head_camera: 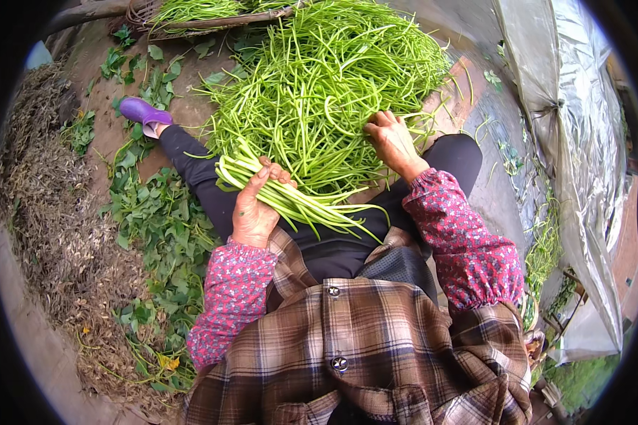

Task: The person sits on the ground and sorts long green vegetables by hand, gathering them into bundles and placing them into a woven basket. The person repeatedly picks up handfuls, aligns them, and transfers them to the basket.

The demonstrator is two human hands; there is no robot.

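A large heap of long green leaf stalks [319, 90] lies on the ground between my spread legs. My left hand [260, 202] is closed round a bundle of green stalks [297, 204], its thumb across the top; the bundle's loose ends trail to the right over my lap. My right hand [391, 139] touches the right side of the heap, knuckles up and fingers curled down. Some stalks lie by its fingertips, but whether they are gripped cannot be made out.
Green leaves [159, 212] and dry plant litter [58, 223] cover the ground at left. A woven basket [212, 24] holding more stalks stands at the top. Plastic sheeting [579, 133] hangs at right. A purple shoe [143, 112] is on my left foot.
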